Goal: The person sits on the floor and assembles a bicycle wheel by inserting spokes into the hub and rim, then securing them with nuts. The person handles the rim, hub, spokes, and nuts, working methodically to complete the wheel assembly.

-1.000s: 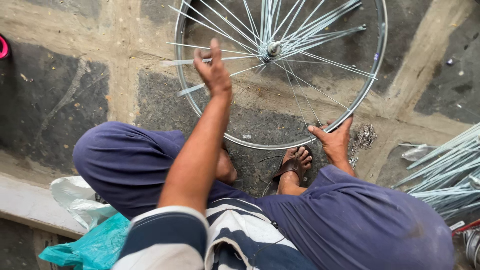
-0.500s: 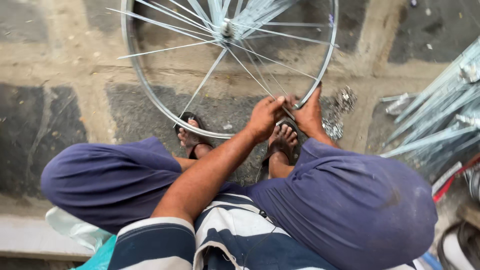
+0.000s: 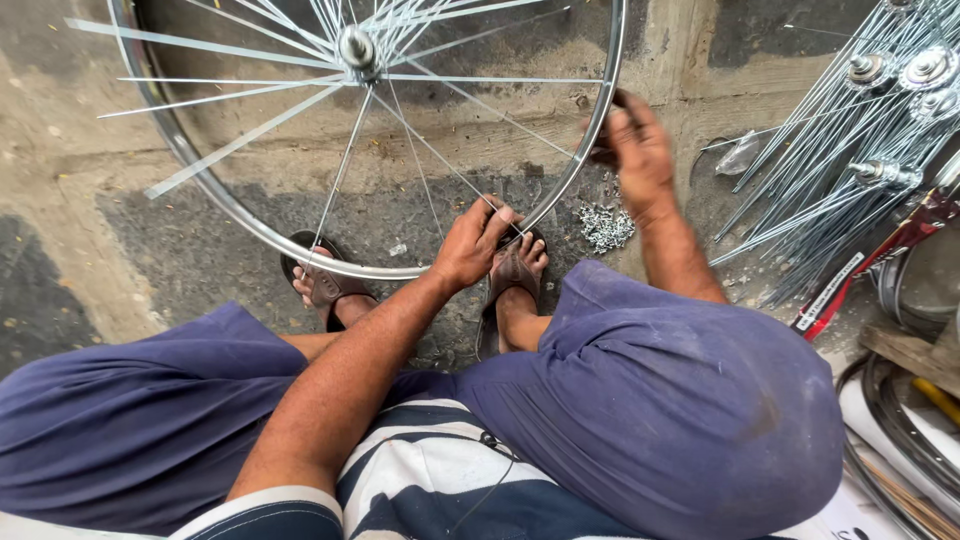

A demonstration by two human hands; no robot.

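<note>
A silver bicycle wheel rim (image 3: pixel 230 205) stands on the stone floor in front of me, with thin spokes running from its hub (image 3: pixel 356 47). My left hand (image 3: pixel 472 240) pinches the end of a spoke (image 3: pixel 440 160) where it meets the rim's lower edge, just above my sandalled right foot (image 3: pixel 515 270). My right hand (image 3: pixel 635 145) grips the rim's right side, higher up. My left foot (image 3: pixel 325 285) rests under the rim's lower arc. Several spokes hang loose at the left, short of the rim.
A small pile of metal spoke nipples (image 3: pixel 605 225) lies on the floor beside my right hand. Bundles of spokes on hubs (image 3: pixel 860 130) lie at the right, with a red-handled tool (image 3: pixel 885 255) and stacked rims (image 3: pixel 900 430) below them.
My left hand came down from the upper spokes to the rim's lower edge. My right hand slid up the rim's right side. The view shifted right.
</note>
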